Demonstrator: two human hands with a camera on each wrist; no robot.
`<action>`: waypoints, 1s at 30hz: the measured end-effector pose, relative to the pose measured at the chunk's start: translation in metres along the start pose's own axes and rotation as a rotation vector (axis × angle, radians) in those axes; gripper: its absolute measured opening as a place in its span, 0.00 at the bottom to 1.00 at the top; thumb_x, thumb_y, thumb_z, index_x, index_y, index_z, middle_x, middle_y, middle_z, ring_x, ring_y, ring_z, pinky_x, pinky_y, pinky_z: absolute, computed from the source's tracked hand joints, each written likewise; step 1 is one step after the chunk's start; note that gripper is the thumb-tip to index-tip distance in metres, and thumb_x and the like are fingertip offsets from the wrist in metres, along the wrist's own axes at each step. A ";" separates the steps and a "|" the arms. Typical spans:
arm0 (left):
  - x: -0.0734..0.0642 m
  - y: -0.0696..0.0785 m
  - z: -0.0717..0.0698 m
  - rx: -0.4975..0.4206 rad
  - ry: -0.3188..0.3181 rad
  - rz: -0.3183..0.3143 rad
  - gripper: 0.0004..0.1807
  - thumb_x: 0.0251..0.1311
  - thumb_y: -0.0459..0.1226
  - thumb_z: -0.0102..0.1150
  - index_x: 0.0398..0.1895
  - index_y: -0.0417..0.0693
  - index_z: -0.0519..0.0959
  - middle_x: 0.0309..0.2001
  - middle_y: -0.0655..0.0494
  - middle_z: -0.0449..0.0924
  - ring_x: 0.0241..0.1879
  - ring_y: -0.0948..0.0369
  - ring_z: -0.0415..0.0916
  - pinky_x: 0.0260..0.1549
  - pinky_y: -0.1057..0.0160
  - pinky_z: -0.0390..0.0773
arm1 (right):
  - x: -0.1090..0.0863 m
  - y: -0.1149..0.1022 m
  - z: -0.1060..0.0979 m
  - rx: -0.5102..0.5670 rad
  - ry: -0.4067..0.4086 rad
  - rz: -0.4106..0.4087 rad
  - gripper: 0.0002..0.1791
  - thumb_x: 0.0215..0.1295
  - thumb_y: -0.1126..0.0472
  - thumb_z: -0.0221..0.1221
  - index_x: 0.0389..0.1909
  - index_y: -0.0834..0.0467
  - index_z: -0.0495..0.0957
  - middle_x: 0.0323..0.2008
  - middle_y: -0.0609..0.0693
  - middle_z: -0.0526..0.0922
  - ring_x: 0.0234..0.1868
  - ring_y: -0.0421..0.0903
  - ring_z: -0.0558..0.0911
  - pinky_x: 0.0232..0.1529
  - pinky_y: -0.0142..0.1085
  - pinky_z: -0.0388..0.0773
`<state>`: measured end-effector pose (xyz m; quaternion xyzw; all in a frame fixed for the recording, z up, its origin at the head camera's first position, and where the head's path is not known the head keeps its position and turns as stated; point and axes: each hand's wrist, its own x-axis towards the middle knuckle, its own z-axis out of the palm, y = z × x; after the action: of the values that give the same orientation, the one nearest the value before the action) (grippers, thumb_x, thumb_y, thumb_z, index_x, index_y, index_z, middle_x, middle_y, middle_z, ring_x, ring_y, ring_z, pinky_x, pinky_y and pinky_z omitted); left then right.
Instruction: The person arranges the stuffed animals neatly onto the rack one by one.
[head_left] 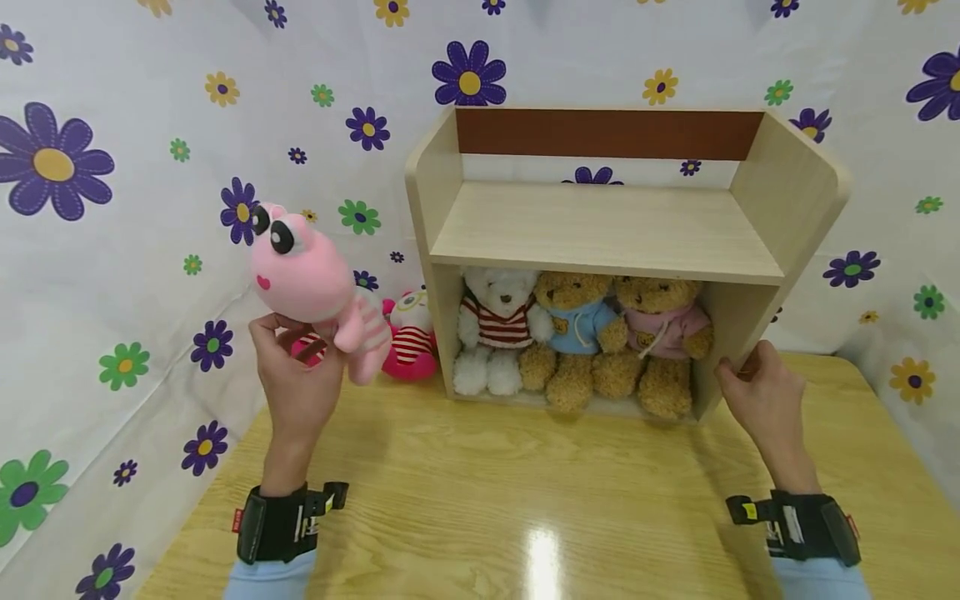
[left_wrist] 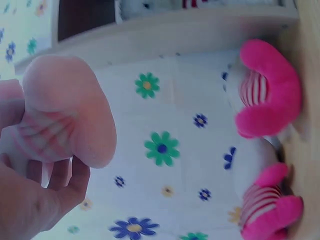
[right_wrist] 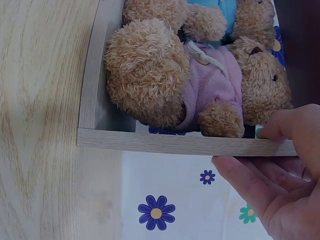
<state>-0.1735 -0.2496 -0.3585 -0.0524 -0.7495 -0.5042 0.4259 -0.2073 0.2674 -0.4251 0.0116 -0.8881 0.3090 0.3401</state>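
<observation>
My left hand [head_left: 303, 371] grips a pink plush frog [head_left: 311, 271] with big black-and-white eyes and a striped belly, held up left of the small wooden shelf [head_left: 600, 225]. In the left wrist view the fingers curl round the toy's striped body [left_wrist: 47, 132]. My right hand [head_left: 765, 408] pinches the front edge of the shelf's right side panel [right_wrist: 190, 143], thumb inside and fingers outside. Three teddy bears sit in the lower compartment: a white one [head_left: 504, 321] in red stripes, a brown one [head_left: 577, 329] in blue, and a brown one [head_left: 663, 333] in pink.
Two plush toys with bright pink limbs and striped bellies sit left of the shelf; one plush toy [head_left: 411, 337] shows beside it, the other [left_wrist: 262, 205] is partly behind my left hand. The shelf stands on a wooden table [head_left: 480, 483] before a flower-patterned cloth [head_left: 150, 250].
</observation>
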 end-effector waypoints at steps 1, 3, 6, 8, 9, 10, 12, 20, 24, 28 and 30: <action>-0.001 0.004 0.003 -0.016 -0.006 0.014 0.28 0.55 0.25 0.68 0.54 0.30 0.63 0.44 0.71 0.68 0.43 0.68 0.79 0.42 0.78 0.81 | 0.001 0.000 0.000 0.000 0.001 0.000 0.10 0.59 0.66 0.63 0.32 0.70 0.75 0.24 0.69 0.82 0.22 0.64 0.83 0.18 0.20 0.60; -0.002 0.012 0.008 -0.072 -0.022 0.045 0.27 0.54 0.23 0.66 0.54 0.28 0.64 0.45 0.69 0.69 0.42 0.65 0.79 0.43 0.76 0.82 | 0.001 0.000 0.000 -0.003 0.001 0.001 0.10 0.59 0.66 0.62 0.32 0.70 0.75 0.23 0.68 0.82 0.22 0.63 0.82 0.18 0.21 0.61; -0.006 0.020 0.017 -0.143 -0.037 0.093 0.25 0.53 0.22 0.65 0.51 0.26 0.64 0.46 0.66 0.70 0.41 0.64 0.78 0.43 0.74 0.82 | 0.002 -0.001 0.000 -0.009 -0.004 -0.003 0.09 0.59 0.66 0.62 0.32 0.70 0.75 0.23 0.68 0.83 0.22 0.62 0.82 0.18 0.24 0.62; -0.009 0.024 0.023 -0.189 -0.057 0.118 0.24 0.52 0.21 0.63 0.50 0.25 0.63 0.46 0.66 0.71 0.41 0.64 0.76 0.42 0.73 0.81 | 0.002 -0.001 -0.001 -0.012 -0.011 -0.004 0.09 0.59 0.66 0.62 0.31 0.70 0.75 0.23 0.68 0.83 0.21 0.61 0.82 0.18 0.26 0.63; -0.011 0.025 0.026 -0.202 -0.064 0.127 0.24 0.52 0.20 0.63 0.49 0.24 0.63 0.46 0.66 0.70 0.42 0.65 0.76 0.41 0.73 0.80 | 0.002 -0.001 -0.001 -0.014 -0.014 -0.003 0.09 0.59 0.66 0.62 0.31 0.70 0.75 0.23 0.67 0.83 0.21 0.61 0.82 0.19 0.28 0.64; -0.012 0.026 0.028 -0.209 -0.073 0.138 0.23 0.52 0.20 0.62 0.48 0.24 0.63 0.46 0.67 0.70 0.42 0.65 0.75 0.41 0.72 0.80 | 0.002 -0.001 -0.001 -0.015 -0.018 -0.001 0.09 0.58 0.66 0.62 0.31 0.70 0.75 0.23 0.67 0.83 0.21 0.61 0.82 0.19 0.28 0.64; -0.016 0.029 0.034 -0.233 -0.099 0.155 0.24 0.51 0.19 0.63 0.49 0.23 0.62 0.46 0.68 0.70 0.44 0.65 0.75 0.43 0.71 0.79 | 0.003 -0.002 -0.001 -0.016 -0.024 0.003 0.09 0.59 0.66 0.62 0.31 0.70 0.75 0.23 0.67 0.83 0.21 0.61 0.82 0.19 0.30 0.65; -0.028 0.044 0.055 -0.274 -0.232 0.169 0.27 0.49 0.21 0.68 0.49 0.26 0.63 0.49 0.64 0.69 0.50 0.62 0.72 0.53 0.67 0.78 | 0.002 -0.002 -0.002 -0.029 -0.044 0.017 0.09 0.59 0.66 0.62 0.31 0.70 0.75 0.22 0.66 0.83 0.21 0.60 0.82 0.21 0.33 0.66; -0.032 0.052 0.067 -0.265 -0.297 0.204 0.29 0.49 0.23 0.72 0.49 0.30 0.64 0.50 0.50 0.68 0.49 0.59 0.70 0.52 0.66 0.78 | 0.002 -0.001 -0.003 -0.027 -0.043 0.008 0.10 0.59 0.66 0.62 0.31 0.70 0.75 0.22 0.66 0.82 0.20 0.60 0.81 0.19 0.32 0.65; -0.034 0.059 0.080 -0.311 -0.339 0.280 0.28 0.48 0.22 0.73 0.47 0.29 0.64 0.51 0.39 0.67 0.47 0.58 0.70 0.48 0.65 0.78 | 0.003 -0.001 -0.003 -0.027 -0.041 0.005 0.10 0.59 0.65 0.62 0.31 0.70 0.75 0.21 0.66 0.82 0.20 0.59 0.81 0.19 0.31 0.65; -0.035 0.062 0.087 -0.346 -0.361 0.296 0.27 0.49 0.22 0.72 0.46 0.29 0.64 0.52 0.38 0.67 0.49 0.58 0.69 0.48 0.64 0.77 | 0.004 0.000 -0.002 -0.029 -0.042 0.008 0.10 0.59 0.65 0.62 0.31 0.70 0.75 0.22 0.66 0.82 0.20 0.59 0.81 0.19 0.32 0.66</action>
<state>-0.1706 -0.1378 -0.3501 -0.3221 -0.7003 -0.5392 0.3394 -0.2086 0.2689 -0.4214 0.0099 -0.8994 0.2972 0.3204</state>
